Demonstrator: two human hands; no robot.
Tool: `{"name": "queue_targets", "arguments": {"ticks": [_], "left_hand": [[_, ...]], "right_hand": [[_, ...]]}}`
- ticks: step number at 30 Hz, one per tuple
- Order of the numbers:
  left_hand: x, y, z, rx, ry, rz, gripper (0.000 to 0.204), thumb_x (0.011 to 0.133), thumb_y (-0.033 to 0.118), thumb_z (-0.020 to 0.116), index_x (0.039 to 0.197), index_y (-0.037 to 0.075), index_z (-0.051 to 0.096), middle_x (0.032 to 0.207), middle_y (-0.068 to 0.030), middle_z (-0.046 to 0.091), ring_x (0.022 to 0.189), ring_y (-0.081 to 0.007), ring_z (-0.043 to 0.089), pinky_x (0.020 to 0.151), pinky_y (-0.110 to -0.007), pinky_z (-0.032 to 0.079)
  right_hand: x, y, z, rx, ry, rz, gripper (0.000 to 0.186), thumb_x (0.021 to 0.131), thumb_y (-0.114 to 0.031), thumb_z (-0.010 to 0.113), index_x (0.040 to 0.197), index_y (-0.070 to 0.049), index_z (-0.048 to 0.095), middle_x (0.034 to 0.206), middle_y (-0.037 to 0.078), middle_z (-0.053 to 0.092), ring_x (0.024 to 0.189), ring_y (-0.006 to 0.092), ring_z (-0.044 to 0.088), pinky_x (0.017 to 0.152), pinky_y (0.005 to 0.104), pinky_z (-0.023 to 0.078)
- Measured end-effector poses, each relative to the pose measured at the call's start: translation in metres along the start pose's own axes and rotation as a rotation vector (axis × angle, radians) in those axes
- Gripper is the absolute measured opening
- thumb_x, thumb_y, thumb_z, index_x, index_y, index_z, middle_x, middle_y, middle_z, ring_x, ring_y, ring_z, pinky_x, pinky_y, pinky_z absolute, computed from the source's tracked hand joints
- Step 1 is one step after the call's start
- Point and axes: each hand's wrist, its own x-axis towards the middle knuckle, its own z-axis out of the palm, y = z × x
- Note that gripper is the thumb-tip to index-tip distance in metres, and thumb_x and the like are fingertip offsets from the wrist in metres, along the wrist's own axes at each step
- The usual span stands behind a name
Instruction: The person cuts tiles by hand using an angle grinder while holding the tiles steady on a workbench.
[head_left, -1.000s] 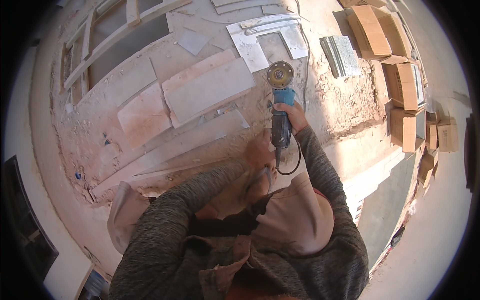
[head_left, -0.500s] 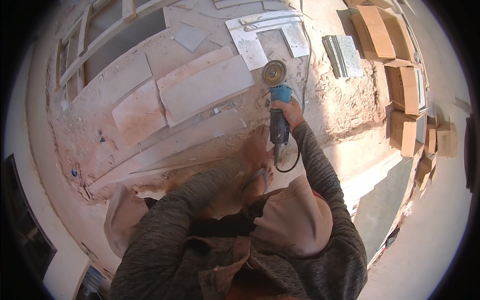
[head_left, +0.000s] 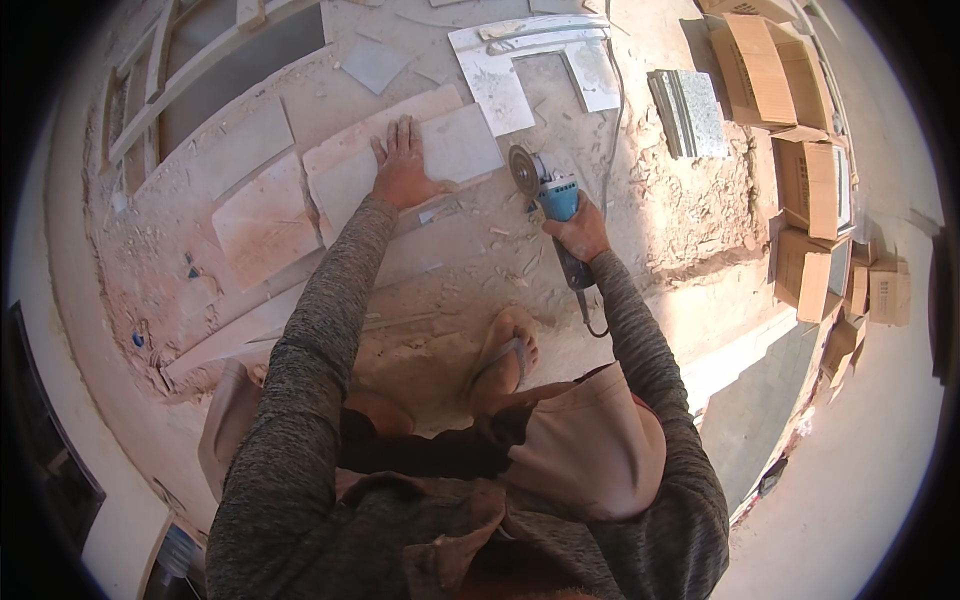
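Observation:
My right hand is wrapped round the body of a blue and black angle grinder. Its round disc points away from me, just off the right end of a pale rectangular tile. Flat on that tile lies my left hand, fingers spread and thumb out to the right. Under the tile's far side another dusty slab shows. From the grinder's rear a black cord loops down by my right wrist. Whether the disc is spinning, I cannot tell.
A white slab with a rectangular cut-out lies beyond the grinder. Stacked tiles and open cardboard boxes stand at the right. Long offcuts lie on the dusty floor at left, near my sandalled foot. A wooden frame is far left.
My left hand has moved from beside my foot up and left onto the tile, fingers now spread. The grinder has tilted, its disc swinging left and slightly down toward the tile's end.

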Motion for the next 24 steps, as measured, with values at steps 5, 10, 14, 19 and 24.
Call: {"name": "queue_targets", "arguments": {"ticks": [5, 10, 14, 19, 24], "left_hand": [[0.0, 0.0, 0.003, 0.058, 0.0, 0.011, 0.152, 0.058, 0.079, 0.081, 0.162, -0.007, 0.01, 0.17, -0.0271, 0.011, 0.158, -0.0439, 0.005, 0.121, -0.072, 0.002], [-0.001, 0.0, 0.003, 0.019, 0.023, 0.01, 0.153, 0.057, 0.079, 0.082, 0.162, -0.007, 0.011, 0.17, -0.0262, 0.012, 0.159, -0.0433, 0.005, 0.121, -0.072, 0.002], [0.0, 0.001, 0.003, 0.004, 0.024, 0.005, 0.152, 0.058, 0.077, 0.083, 0.162, -0.006, 0.011, 0.17, -0.0257, 0.011, 0.159, -0.0428, 0.004, 0.121, -0.071, 0.001], [0.0, -0.001, 0.006, 0.009, 0.023, 0.002, 0.152, 0.058, 0.077, 0.084, 0.162, -0.006, 0.01, 0.17, -0.0254, 0.01, 0.159, -0.0424, 0.003, 0.122, -0.071, 0.0], [0.001, 0.0, 0.004, 0.005, 0.015, 0.001, 0.152, 0.058, 0.076, 0.084, 0.162, -0.006, 0.009, 0.17, -0.0261, 0.009, 0.159, -0.0429, 0.002, 0.122, -0.071, -0.001]], "right_hand": [[0.002, -0.002, 0.002, -0.046, -0.024, 0.024, 0.066, 0.067, -0.031, 0.081, 0.117, 0.005, 0.056, 0.103, 0.028, 0.071, 0.098, 0.0426, 0.07, 0.088, 0.0455, 0.055], [0.0, -0.011, 0.002, -0.089, -0.036, 0.044, 0.067, 0.068, -0.032, 0.082, 0.118, 0.005, 0.055, 0.103, 0.029, 0.071, 0.099, 0.0442, 0.07, 0.088, 0.0466, 0.055], [0.003, -0.005, 0.004, -0.089, -0.024, 0.029, 0.067, 0.068, -0.032, 0.082, 0.118, 0.005, 0.054, 0.102, 0.029, 0.071, 0.097, 0.0446, 0.071, 0.087, 0.0473, 0.055], [0.003, -0.007, 0.004, -0.104, -0.038, 0.043, 0.068, 0.068, -0.032, 0.082, 0.118, 0.005, 0.054, 0.101, 0.029, 0.071, 0.096, 0.0449, 0.071, 0.086, 0.0477, 0.056], [0.004, -0.008, 0.004, -0.127, -0.037, 0.054, 0.068, 0.068, -0.032, 0.083, 0.118, 0.005, 0.054, 0.101, 0.029, 0.071, 0.095, 0.0448, 0.071, 0.087, 0.0477, 0.056]]}}
